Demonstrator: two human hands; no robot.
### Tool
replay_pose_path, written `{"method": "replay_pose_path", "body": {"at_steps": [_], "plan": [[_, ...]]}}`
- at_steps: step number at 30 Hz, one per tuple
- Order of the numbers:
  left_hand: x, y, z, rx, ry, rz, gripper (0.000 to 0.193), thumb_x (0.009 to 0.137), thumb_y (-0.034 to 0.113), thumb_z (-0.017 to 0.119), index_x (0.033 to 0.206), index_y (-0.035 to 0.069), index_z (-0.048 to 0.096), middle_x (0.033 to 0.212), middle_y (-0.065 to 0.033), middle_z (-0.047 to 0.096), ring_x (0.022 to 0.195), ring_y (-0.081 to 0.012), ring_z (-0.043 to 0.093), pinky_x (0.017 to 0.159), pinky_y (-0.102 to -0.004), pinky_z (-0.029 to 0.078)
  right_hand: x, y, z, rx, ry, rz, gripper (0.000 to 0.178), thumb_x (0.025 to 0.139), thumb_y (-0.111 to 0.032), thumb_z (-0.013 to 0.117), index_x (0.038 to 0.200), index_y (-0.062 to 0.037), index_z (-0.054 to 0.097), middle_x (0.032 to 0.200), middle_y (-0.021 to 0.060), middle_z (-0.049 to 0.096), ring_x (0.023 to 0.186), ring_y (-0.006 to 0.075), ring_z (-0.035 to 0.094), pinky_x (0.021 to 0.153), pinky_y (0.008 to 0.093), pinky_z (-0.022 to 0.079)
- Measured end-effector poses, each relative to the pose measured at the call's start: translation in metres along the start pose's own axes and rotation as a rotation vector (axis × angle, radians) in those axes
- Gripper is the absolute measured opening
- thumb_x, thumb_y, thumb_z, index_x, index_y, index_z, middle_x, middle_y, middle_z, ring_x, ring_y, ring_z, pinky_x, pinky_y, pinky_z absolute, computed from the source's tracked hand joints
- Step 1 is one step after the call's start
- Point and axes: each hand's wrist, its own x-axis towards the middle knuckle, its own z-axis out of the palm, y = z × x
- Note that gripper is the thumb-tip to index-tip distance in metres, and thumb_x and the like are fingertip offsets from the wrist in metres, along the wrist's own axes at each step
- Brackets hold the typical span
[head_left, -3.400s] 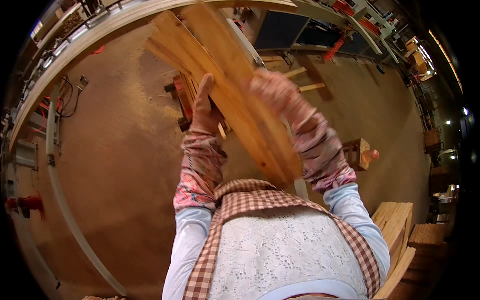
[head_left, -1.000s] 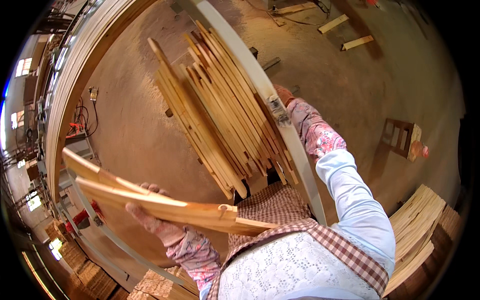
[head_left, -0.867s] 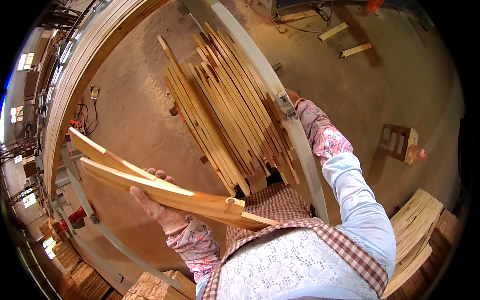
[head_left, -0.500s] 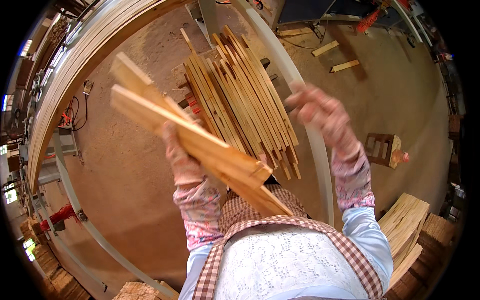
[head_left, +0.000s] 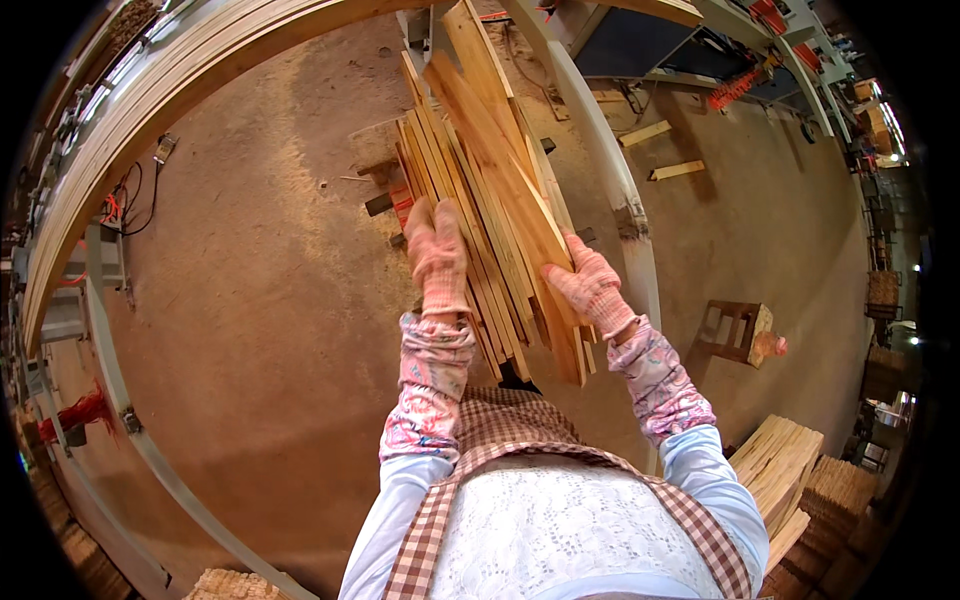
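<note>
Wooden strips [head_left: 490, 303] lie side by side in a stack in front of me, running away from my body. Across its right part rest wider wooden boards [head_left: 512, 185], slightly slanted, their far ends reaching past the strips. My right hand [head_left: 590, 288], in a pinkish knitted glove, grips the right edge of a board near its close end, thumb on the top face. At the stack's left side is my left hand [head_left: 437, 258], gloved alike, with fingers stretched forward against the outer strips and holding nothing.
A curved-looking pale metal rail [head_left: 622, 190] passes right of the stack. Long laminated timber [head_left: 150, 130] spans the far left. A small wooden stool [head_left: 738, 332] stands right, near two offcuts [head_left: 677, 170] on the floor. Stacked wood [head_left: 778, 470] is at lower right.
The boards my left hand held up have moved forward and right onto the stack. My left hand has let go and is at the stack's left side; my right hand has come down onto a board.
</note>
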Motion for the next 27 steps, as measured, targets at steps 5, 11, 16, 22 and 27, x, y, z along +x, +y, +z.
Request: {"method": "replay_pose_path", "body": {"at_steps": [5, 11, 16, 22, 27], "plan": [[-0.005, -0.034, -0.017, 0.327, -0.137, -0.316, 0.073, 0.098, 0.051, 0.052, 0.148, 0.0, 0.041, 0.121, -0.0214, 0.064, 0.101, -0.0306, 0.064, 0.087, -0.0375, 0.055, 0.034, 0.013, 0.037, -0.206, 0.046, 0.072, 0.071, 0.089, -0.04, 0.065, 0.152, -0.0178, 0.04, 0.117, 0.0205, 0.068, 0.104, 0.0372, 0.067, 0.089, 0.0442, 0.052], [-0.014, -0.045, 0.009, 0.28, -0.183, -0.294, 0.077, 0.095, 0.054, 0.055, 0.151, 0.004, 0.037, 0.129, -0.0199, 0.057, 0.111, -0.0302, 0.055, 0.09, -0.0401, 0.053, 0.04, -0.009, 0.065, -0.34, -0.05, -0.029, 0.082, 0.091, -0.064, 0.056, 0.153, -0.0124, 0.039, 0.126, 0.0207, 0.065, 0.115, 0.0369, 0.063, 0.097, 0.0441, 0.049], [-0.02, -0.043, 0.011, 0.283, -0.206, -0.276, 0.081, 0.093, 0.057, 0.056, 0.153, 0.007, 0.034, 0.136, -0.0186, 0.051, 0.119, -0.0299, 0.048, 0.093, -0.0422, 0.051, 0.059, -0.014, 0.068, -0.379, -0.258, 0.034, 0.097, 0.088, -0.079, 0.046, 0.151, -0.0064, 0.041, 0.143, 0.0213, 0.054, 0.132, 0.0363, 0.052, 0.108, 0.0426, 0.044], [-0.022, -0.043, 0.018, 0.3, -0.222, -0.26, 0.086, 0.09, 0.061, 0.059, 0.155, 0.011, 0.031, 0.144, -0.0171, 0.043, 0.129, -0.0295, 0.04, 0.096, -0.0448, 0.049, 0.088, 0.0, 0.077, -0.11, -0.158, -0.071, 0.084, 0.091, -0.069, 0.054, 0.148, -0.0085, 0.047, 0.141, 0.022, 0.057, 0.128, 0.0383, 0.055, 0.107, 0.0408, 0.045], [-0.017, -0.049, 0.023, 0.319, -0.21, -0.259, 0.091, 0.088, 0.064, 0.061, 0.157, 0.015, 0.028, 0.151, -0.0158, 0.037, 0.138, -0.0292, 0.033, 0.099, -0.047, 0.048, 0.121, -0.028, 0.085, -0.437, -0.163, 0.105, 0.085, 0.091, -0.068, 0.053, 0.149, -0.0078, 0.045, 0.14, 0.0226, 0.057, 0.127, 0.0387, 0.056, 0.107, 0.0431, 0.044]]}}
